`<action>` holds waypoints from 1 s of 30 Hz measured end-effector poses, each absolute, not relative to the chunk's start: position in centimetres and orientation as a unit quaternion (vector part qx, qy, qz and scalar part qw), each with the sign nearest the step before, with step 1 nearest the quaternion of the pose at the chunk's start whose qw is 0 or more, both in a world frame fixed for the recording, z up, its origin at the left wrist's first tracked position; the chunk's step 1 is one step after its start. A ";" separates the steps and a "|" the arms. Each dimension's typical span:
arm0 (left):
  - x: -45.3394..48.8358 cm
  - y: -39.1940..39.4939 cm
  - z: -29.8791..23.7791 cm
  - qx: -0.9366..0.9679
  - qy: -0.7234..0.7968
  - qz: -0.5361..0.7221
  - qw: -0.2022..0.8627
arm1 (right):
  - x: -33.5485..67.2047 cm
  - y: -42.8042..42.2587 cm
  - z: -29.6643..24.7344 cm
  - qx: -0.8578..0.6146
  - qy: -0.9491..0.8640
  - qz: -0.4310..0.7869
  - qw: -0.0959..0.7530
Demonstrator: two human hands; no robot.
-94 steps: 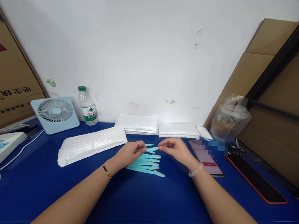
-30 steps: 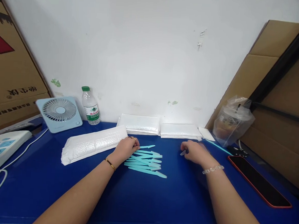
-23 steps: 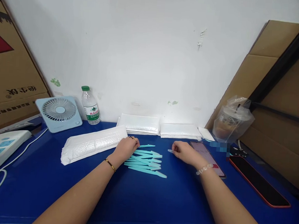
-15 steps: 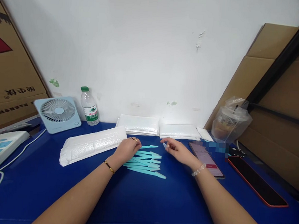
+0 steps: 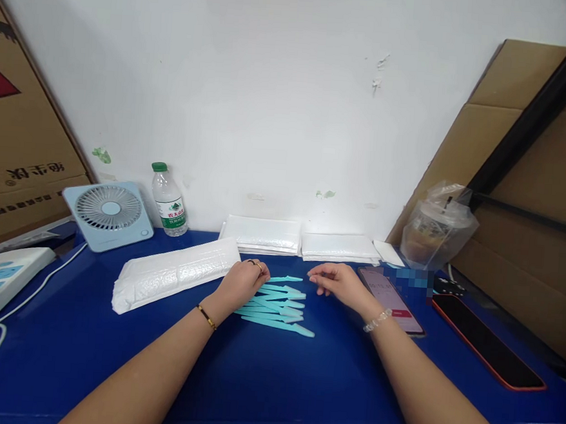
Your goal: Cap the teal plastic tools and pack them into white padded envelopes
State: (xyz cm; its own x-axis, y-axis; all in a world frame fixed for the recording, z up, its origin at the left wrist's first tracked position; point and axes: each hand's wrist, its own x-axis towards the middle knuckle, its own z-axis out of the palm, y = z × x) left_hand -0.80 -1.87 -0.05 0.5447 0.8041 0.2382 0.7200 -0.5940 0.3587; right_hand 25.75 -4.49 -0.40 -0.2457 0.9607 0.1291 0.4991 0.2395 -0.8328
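The left hand (image 5: 242, 283) is pinching a turquoise stick (image 5: 284, 279), the right hand (image 5: 338, 285) is hovering near its tip, slightly parted, and similar sticks (image 5: 275, 325) are lying beside the left.

Site appeared to be a packing or storage corner: blue bench (image 5: 271, 385) against a scuffed white wall (image 5: 271, 108), padded mailers (image 5: 261, 232) along the back, printed carton (image 5: 23, 116) at left, cardboard (image 5: 508, 79) beside a black bar (image 5: 537, 113) at right. Power strip (image 5: 25, 264) lay at left.
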 end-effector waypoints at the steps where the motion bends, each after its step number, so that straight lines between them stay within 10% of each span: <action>1: -0.8 -1.9 0.0 0.873 0.437 0.190 0.108 | 25.7 -4.5 -0.4 -0.508 -0.715 0.343 0.337; 20: -0.5 -2.5 0.1 0.891 0.404 0.172 0.116 | 23.7 -4.9 -0.9 -0.454 -0.774 0.302 0.322; 30: -1.2 -4.2 1.4 0.930 0.337 0.068 0.133 | 21.2 -7.7 1.0 -0.436 -0.869 0.159 0.172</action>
